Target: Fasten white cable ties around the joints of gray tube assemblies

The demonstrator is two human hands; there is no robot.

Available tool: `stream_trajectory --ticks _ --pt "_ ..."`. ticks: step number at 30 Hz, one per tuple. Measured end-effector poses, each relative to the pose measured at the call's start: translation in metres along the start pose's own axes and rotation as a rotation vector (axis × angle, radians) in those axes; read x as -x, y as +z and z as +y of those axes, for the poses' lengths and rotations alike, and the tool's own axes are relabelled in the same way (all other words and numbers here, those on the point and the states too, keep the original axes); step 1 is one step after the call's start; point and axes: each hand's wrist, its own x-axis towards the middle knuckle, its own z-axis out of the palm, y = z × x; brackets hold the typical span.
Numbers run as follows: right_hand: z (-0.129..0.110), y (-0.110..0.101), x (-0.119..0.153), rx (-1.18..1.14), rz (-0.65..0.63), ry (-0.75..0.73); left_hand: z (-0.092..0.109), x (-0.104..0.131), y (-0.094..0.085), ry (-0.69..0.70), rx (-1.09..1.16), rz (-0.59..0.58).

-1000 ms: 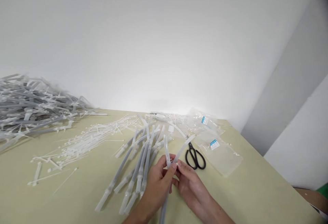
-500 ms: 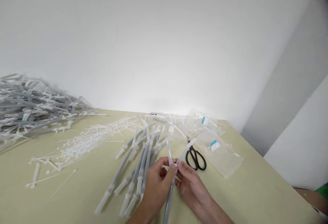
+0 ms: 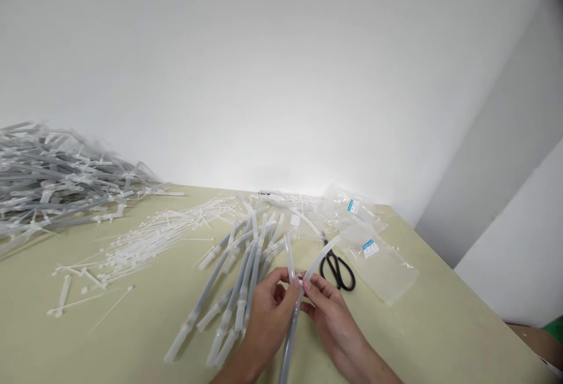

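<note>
Against the frame half a second before, I noted little change: both hands stayed at the same spot over the near table edge, fingertips a touch closer together, and the view had tipped slightly so the scissors sat a little lower-right.

The tube point(image 3: 291, 319) was translucent grey-white, running from the bottom edge up between the hands. At the fingertips it met two thinner pale branches, one point(image 3: 289, 258) rising nearly straight, the other point(image 3: 323, 253) curving up to the right. The joint itself was hidden by fingers, so I could not tell how they connected.

The left hand point(image 3: 268, 316) was curled narrow, thumb and forefinger pinched on the tube at the joint. The right hand point(image 3: 328, 311) was likewise nearly closed, fingertips pinched on the same joint from the right. The two hands touched at the fingertips.

Just left of the hands lay a loose fan of similar tubes point(image 3: 240, 281) on the table point(image 3: 132, 343). The scissors point(image 3: 336, 269), black-handled, lay just right of the hands, near a clear bag point(image 3: 382, 267) with a blue label. Farther left I saw a scatter of white ties point(image 3: 145, 243), and well apart at the far left a large heap point(image 3: 53, 179) of grey pieces.
</note>
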Motion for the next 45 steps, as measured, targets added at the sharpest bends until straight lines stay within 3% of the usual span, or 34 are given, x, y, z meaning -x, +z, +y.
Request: stream_trajectory --ticks 9,19,26,37,45 --pt "-0.005 0.0 0.002 0.266 0.074 -0.085 0.011 0.004 -0.001 0.076 -0.15 0.074" --pt "-0.006 0.0 0.003 0.244 -0.009 -0.069 0.007 0.004 0.002 0.071 -0.108 0.05" --pt "-0.005 -0.002 0.0 0.176 0.091 0.019 0.005 0.0 0.001 0.008 -0.027 -0.022" --pt "-0.004 -0.005 -0.002 0.046 0.011 0.086 0.001 -0.007 0.0 -0.14 0.207 -0.017" --pt "-0.008 -0.004 -0.002 0.085 -0.02 0.034 -0.006 -0.011 0.0 -0.212 0.325 -0.072"
